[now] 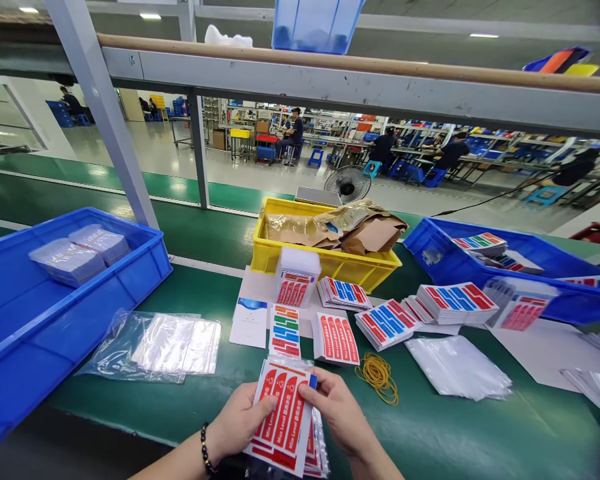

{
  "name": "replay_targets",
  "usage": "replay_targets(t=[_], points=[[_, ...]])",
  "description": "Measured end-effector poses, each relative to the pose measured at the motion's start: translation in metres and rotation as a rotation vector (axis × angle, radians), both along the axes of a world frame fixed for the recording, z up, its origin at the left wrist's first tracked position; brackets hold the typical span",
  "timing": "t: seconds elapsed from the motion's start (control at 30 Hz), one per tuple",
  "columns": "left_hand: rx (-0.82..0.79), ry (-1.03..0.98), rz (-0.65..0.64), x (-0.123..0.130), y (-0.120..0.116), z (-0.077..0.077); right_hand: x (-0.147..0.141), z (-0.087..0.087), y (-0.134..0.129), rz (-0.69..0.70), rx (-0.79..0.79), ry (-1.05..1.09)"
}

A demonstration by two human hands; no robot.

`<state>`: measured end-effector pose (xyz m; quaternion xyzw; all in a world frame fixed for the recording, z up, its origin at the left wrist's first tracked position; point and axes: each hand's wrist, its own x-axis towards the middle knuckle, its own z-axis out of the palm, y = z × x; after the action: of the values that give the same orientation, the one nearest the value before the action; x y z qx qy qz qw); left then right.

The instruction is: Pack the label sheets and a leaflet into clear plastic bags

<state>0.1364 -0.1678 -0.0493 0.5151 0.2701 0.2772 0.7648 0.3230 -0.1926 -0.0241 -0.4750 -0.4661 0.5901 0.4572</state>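
Observation:
My left hand (240,417), with a beaded bracelet at its wrist, grips the left edge of a red-and-white sticker sheet (281,420), thumb on top. My right hand (335,407) pinches the sheet's upper right corner, where a blue strip shows. Beneath the sheet are clear plastic and more red sheets (316,448). Just beyond lie a multicoloured sheet (285,331), a stack of red sheets (336,339) and a pile of yellow rubber bands (379,377). Clear bags lie to the left (175,343) and right (460,365).
A blue bin (145,257) stands at the left, another (430,257) at the right. A yellow bin (330,265) with brown paper stands between them. Stacks of red-and-blue sheets (457,303) lie at the right. A metal beam (330,77) crosses above; people sit far behind.

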Motion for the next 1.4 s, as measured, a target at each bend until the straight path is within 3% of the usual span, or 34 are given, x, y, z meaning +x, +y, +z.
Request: replay_targets(t=[0.07,0.17,0.23,0.33,0.43,0.6,0.73,0.8,1.0,1.2,1.4], points=[[0.254,0.11,-0.016,-0.005,0.003,0.008,0.01,0.009,0.001,-0.058,0.022,-0.034],[0.731,0.329,0.049,-0.011,0.009,0.015,0.025,0.022,0.006,-0.412,0.171,0.03],[1.005,0.361,0.082,-0.013,0.011,0.018,0.028,0.031,0.01,-0.571,0.268,0.147],[1.249,0.283,0.103,-0.014,0.01,0.024,0.024,0.04,0.012,-0.522,0.35,0.154],[1.269,0.258,0.148,-0.018,0.007,0.033,0.021,0.044,0.008,-0.376,0.397,-0.018],[1.215,0.269,0.217,-0.028,0.004,0.047,0.021,0.058,-0.005,-0.31,0.452,-0.287],[1.236,0.229,0.205,-0.029,0.001,0.053,0.01,0.072,-0.012,-0.156,0.456,-0.482],[1.249,0.196,0.211,-0.027,0.0,0.055,0.004,0.072,-0.014,-0.131,0.46,-0.502],[1.231,0.158,0.236,-0.025,-0.002,0.059,0.006,0.062,-0.021,-0.333,0.507,-0.317],[1.23,0.1,0.247,-0.023,-0.003,0.062,0.0,0.063,-0.024,-0.072,0.521,-0.492],[1.26,0.077,0.289,-0.023,-0.008,0.068,-0.006,0.063,-0.028,-0.075,0.8,-0.67]])
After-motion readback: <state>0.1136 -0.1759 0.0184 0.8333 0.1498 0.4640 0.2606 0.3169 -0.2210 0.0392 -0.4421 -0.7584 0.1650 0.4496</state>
